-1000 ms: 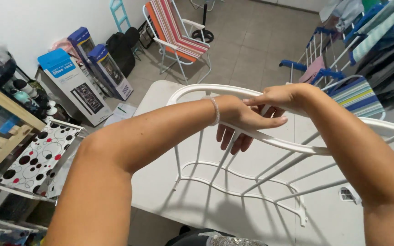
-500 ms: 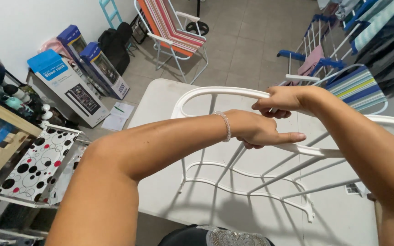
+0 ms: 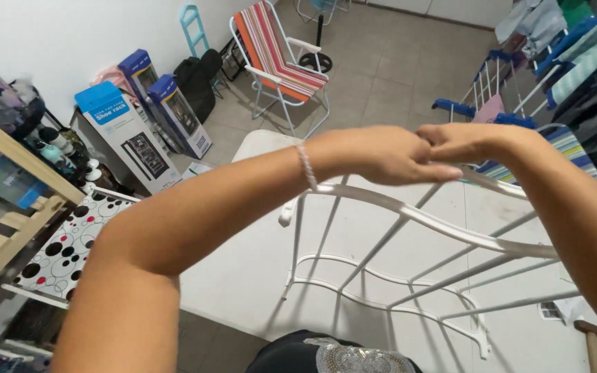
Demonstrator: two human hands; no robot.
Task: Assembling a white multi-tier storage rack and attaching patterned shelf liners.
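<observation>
I hold a white wire rack frame (image 3: 409, 215) upright over a white table (image 3: 243, 262). My left hand (image 3: 388, 155) lies over the frame's curved top rail with the fingers stretched out toward the right. My right hand (image 3: 461, 141) is closed at the same rail and touches the left hand's knuckles. Both arms reach forward and cross the view. A thin bracelet (image 3: 305, 166) sits on my left wrist. The frame's lower bars (image 3: 381, 304) stand on or just above the table.
A striped folding chair (image 3: 278, 62) stands on the tiled floor beyond the table. Blue and white boxes (image 3: 122, 131) lean at the left wall by a wooden shelf (image 3: 8, 207) and a polka-dot board (image 3: 63, 249). A clothes rack (image 3: 554, 69) stands at the right.
My left hand has slid right along the top rail until it meets my right hand. The frame has tilted, and its left end now sits lower in view.
</observation>
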